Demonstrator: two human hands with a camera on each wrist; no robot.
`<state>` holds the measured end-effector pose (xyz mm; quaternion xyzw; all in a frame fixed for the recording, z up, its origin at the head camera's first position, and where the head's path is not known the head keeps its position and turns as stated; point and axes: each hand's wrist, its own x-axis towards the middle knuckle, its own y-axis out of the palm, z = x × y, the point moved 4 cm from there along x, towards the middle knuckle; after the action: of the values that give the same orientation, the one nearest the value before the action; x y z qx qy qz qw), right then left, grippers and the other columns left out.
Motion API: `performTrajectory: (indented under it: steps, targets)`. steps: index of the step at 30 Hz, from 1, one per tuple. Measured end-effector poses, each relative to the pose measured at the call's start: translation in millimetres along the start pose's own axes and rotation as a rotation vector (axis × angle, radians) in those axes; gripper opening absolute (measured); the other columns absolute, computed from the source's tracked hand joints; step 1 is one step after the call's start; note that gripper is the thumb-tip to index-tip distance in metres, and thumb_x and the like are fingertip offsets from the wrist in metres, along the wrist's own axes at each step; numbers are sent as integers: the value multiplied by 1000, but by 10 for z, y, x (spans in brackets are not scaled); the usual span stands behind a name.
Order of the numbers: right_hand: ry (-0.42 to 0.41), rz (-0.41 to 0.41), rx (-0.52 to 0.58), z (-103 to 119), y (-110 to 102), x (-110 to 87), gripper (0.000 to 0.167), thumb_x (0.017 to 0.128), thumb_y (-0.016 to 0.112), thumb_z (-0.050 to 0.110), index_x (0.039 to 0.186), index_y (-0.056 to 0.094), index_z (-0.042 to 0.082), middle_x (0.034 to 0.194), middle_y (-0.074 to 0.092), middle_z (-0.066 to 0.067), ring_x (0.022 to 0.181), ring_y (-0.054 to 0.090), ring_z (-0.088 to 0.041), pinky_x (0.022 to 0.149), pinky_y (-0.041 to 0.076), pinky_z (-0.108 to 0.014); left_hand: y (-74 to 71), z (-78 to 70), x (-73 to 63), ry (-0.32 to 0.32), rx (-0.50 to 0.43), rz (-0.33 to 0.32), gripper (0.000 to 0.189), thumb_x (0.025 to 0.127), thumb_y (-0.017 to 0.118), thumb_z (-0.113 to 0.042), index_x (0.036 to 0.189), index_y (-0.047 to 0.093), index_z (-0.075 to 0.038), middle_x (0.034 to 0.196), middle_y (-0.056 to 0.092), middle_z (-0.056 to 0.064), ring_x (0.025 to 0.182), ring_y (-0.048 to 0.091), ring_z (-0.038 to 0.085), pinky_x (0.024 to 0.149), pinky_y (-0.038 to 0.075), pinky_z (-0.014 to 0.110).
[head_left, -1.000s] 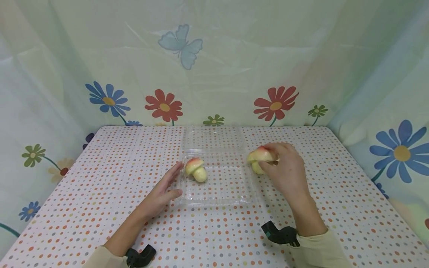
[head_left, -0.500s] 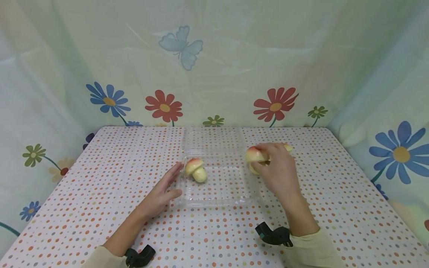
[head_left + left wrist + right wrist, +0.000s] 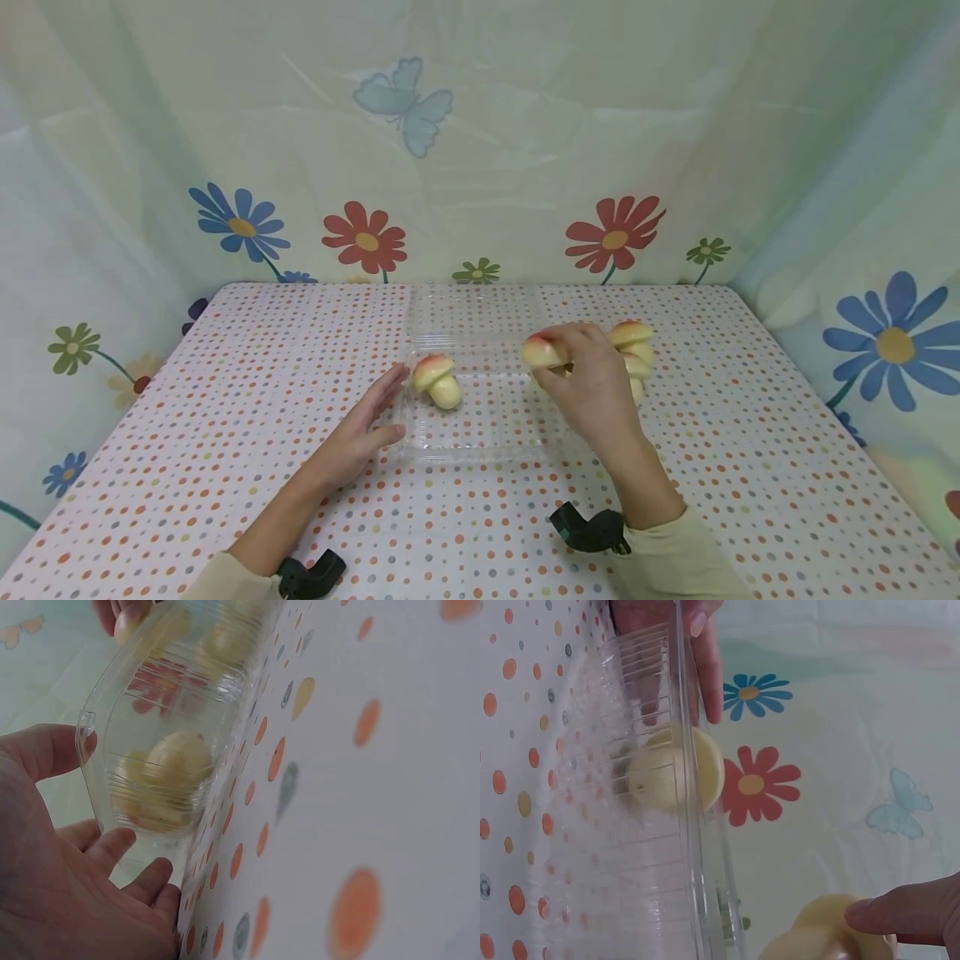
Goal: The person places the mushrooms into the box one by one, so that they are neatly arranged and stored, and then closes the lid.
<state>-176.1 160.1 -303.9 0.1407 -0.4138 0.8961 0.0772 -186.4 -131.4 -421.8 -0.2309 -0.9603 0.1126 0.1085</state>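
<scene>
A toy mushroom with a red-tinged cap point(image 3: 543, 352) is pinched between the thumb and fingers of my right hand point(image 3: 596, 396), above the right side of a clear plastic box point(image 3: 480, 455). Its stem is mostly hidden by the hand. Inside the box at the left lies a second mushroom point(image 3: 437, 383), its pale stem pointing forward right. My left hand point(image 3: 356, 433) rests at the box's left wall; the left wrist view has the thumb tip at the rim point(image 3: 88, 739) and the fingers spread below it.
Beyond my right hand, more cream and red mushroom shapes point(image 3: 633, 335) stand on the dotted tablecloth point(image 3: 750, 417), partly hidden by that hand. The box's clear lid point(image 3: 476, 310) lies folded back behind it. A flowered curtain point(image 3: 480, 167) hangs along the table's back edge.
My right hand has carried its mushroom leftward, from beside the box to over its right side, uncovering the shapes behind. The left hand and the mushroom in the box stay put.
</scene>
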Motion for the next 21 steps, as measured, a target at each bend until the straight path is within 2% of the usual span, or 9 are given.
performTrajectory:
  steps: [6,14,21]
  targets:
    - [-31,-8,-3,51,89,13,40,84,77,3,124,71,1,127,65,-21,114,61,-36,91,55,-51,-3,-5,-11,-3,-2,-1,80,101,53,-9,167,9,-9,174,11,16,160,9,42,126,6,68]
    - [-36,11,-19,68,218,6,38,85,78,5,123,73,3,128,66,-19,108,66,-34,88,58,-49,-4,-5,-14,-4,4,-6,79,101,53,-9,167,10,-10,174,12,16,160,9,42,126,6,68]
    - [-40,37,-45,61,297,28,40,83,77,5,123,72,3,128,66,-17,113,66,-35,90,56,-51,1,-10,-6,2,-9,-3,80,100,54,-10,167,10,-9,174,11,16,160,8,42,125,6,70]
